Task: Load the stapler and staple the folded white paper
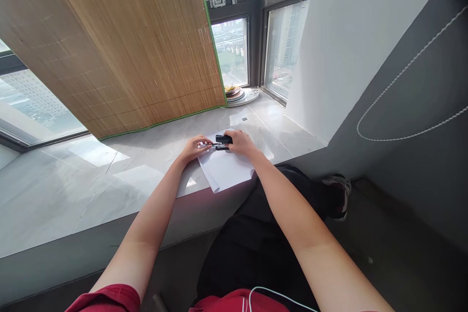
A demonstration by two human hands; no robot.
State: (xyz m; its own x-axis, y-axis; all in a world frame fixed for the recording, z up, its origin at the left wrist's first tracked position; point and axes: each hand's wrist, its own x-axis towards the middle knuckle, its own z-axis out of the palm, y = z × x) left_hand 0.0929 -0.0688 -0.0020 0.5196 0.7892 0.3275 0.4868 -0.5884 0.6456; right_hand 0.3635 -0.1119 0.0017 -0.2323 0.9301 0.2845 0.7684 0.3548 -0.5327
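Observation:
A small black stapler (223,139) lies over white paper (228,169) on the grey sill, its upper and lower parts spread apart. My right hand (240,142) is closed round the stapler's right end. From the left, my left hand (197,148) pinches a thin metallic piece at the stapler's open middle; whether that piece is part of the stapler is too small to tell. The near corner of the paper curls at the sill's front edge. Two small grey strips (244,119) lie beyond the stapler.
A bamboo mat (146,48) with green edging leans against the window at the back left. Stacked plates (237,95) stand in the window corner. A white wall (329,34) rises at the right, with a hanging bead chain (398,137). My legs are below the sill.

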